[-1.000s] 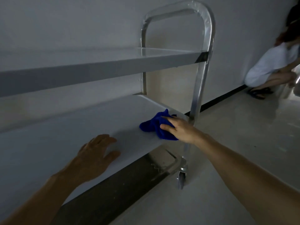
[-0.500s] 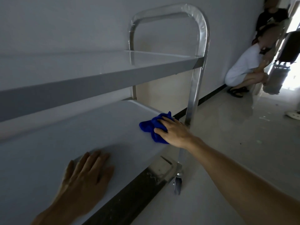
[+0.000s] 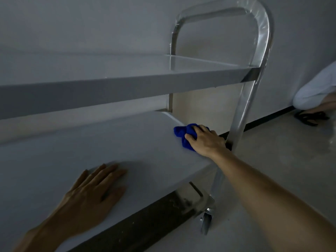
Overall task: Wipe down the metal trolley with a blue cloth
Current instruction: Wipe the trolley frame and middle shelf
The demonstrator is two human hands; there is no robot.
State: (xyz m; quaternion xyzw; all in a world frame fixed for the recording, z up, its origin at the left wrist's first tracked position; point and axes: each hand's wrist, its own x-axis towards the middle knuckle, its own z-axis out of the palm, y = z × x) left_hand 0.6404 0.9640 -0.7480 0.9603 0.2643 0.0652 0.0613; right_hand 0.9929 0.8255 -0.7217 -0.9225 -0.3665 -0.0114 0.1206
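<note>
Dim room, metal trolley (image 3: 127,82) against a pale wall. On its middle shelf (image 3: 91,142), near the far right corner: blue cloth (image 3: 181,132), bunched, clenched under the right hand (image 3: 204,140) with fingers curled over it, just beside the shiny upright of the handle frame (image 3: 261,33). Left hand (image 3: 92,195) released, palm flat and fingers spread on the same shelf near the front edge, well apart from the cloth. Below the corner, a caster wheel (image 3: 206,221) on the floor. At the far right, part of a crouching person (image 3: 316,91) by the wall.
</note>
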